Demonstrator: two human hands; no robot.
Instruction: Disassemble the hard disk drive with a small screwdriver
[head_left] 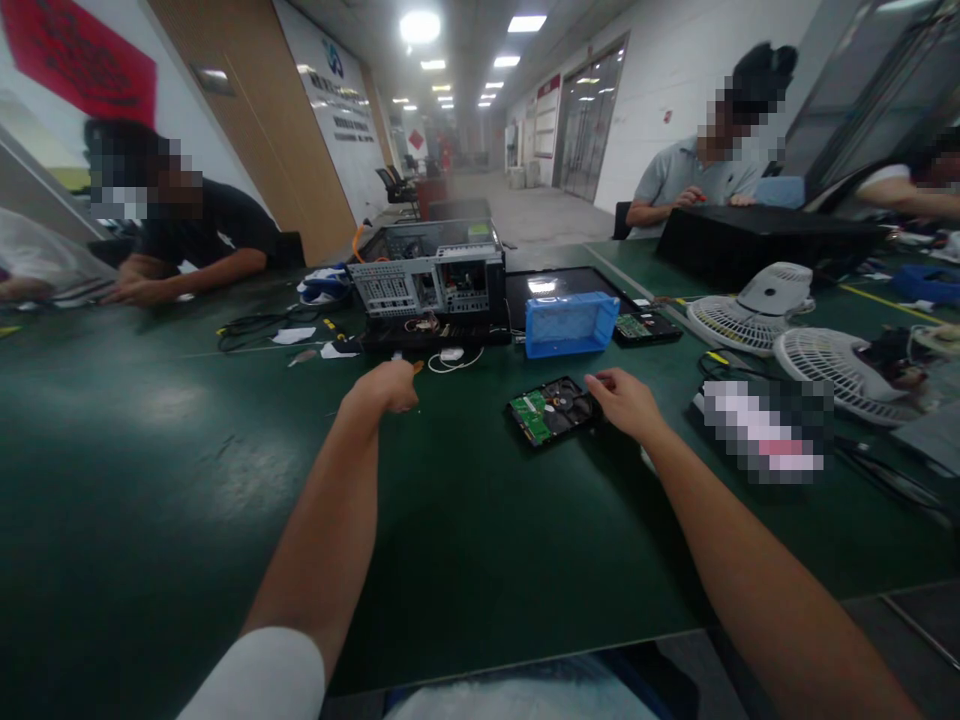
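Observation:
A hard drive [553, 410] lies tilted towards me over the green table [480, 560], its green circuit board showing on the left side. My right hand [624, 403] has its thumb and fingers closed on the drive's right edge. Further left and farther forward, my left hand [386, 388] is closed, knuckles up. A small orange-yellow end [418, 368] pokes out beside its fingers; the rest is hidden. Just beyond that hand stands an opened computer case [431, 280], with a white cable [452, 356] in front of it.
A blue plastic bin [571, 325] stands behind the drive, beside a second drive [646, 328] and a dark flat panel [559, 285]. White fan parts [739, 320], cables and a black case [772, 240] occupy the right. Black cables [262, 325] lie left. Other people sit across the table.

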